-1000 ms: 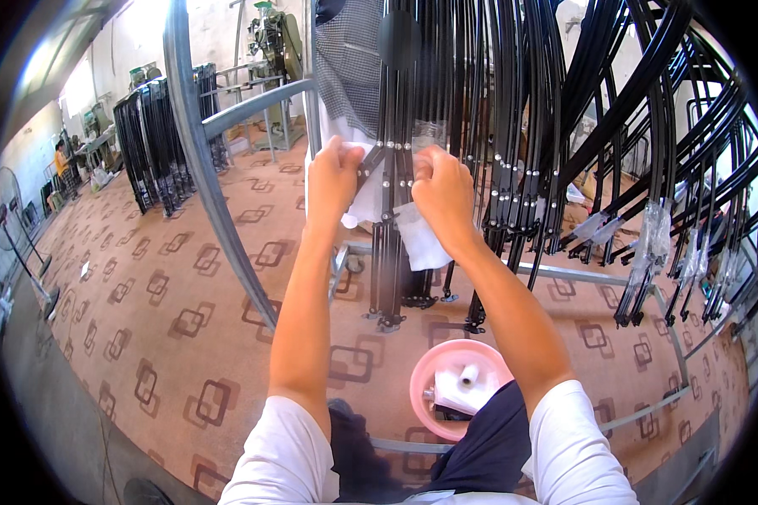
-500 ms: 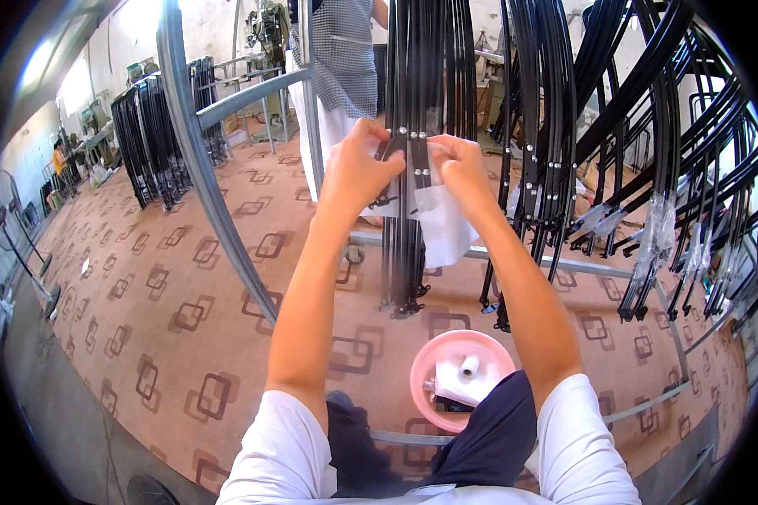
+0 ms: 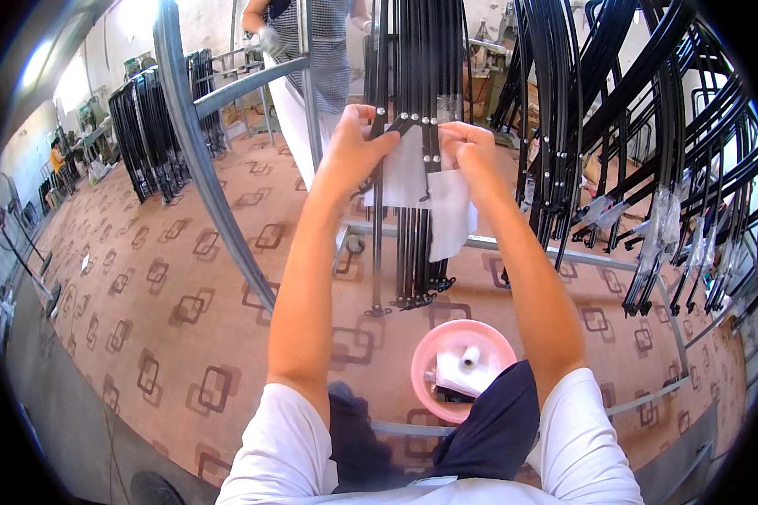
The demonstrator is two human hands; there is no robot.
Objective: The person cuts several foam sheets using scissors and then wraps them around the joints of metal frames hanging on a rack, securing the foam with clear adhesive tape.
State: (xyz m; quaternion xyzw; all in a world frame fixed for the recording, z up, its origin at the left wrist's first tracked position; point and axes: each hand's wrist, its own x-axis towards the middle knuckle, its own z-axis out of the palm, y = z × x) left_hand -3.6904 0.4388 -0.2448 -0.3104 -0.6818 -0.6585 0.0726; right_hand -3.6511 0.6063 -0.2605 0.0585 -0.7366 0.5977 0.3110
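In the upper middle of the frame, the left hand (image 3: 354, 147) and the right hand (image 3: 472, 151) work on a bundle of hanging black metal rods (image 3: 413, 126) studded with small silver rivets. Both sets of fingers are pinched closed on a white sheet (image 3: 434, 198), pressing it against the bundle at rivet height. The step in hand looks like wrapping the sheet around the rods; the next move probably calls for drawing the loose lower flap round the bundle while one hand keeps the sheet pinned.

Below, in the lower middle, a pink basin (image 3: 463, 366) on the patterned floor (image 3: 185, 295) holds white rolls and a dark item that is hard to make out. The fingertips behind the sheet are hidden, so how the rods are gripped cannot be told. Another person (image 3: 312, 50) at the top is cut off by the frame edge. More black rods (image 3: 648, 151) hang at the right, some with clear plastic.
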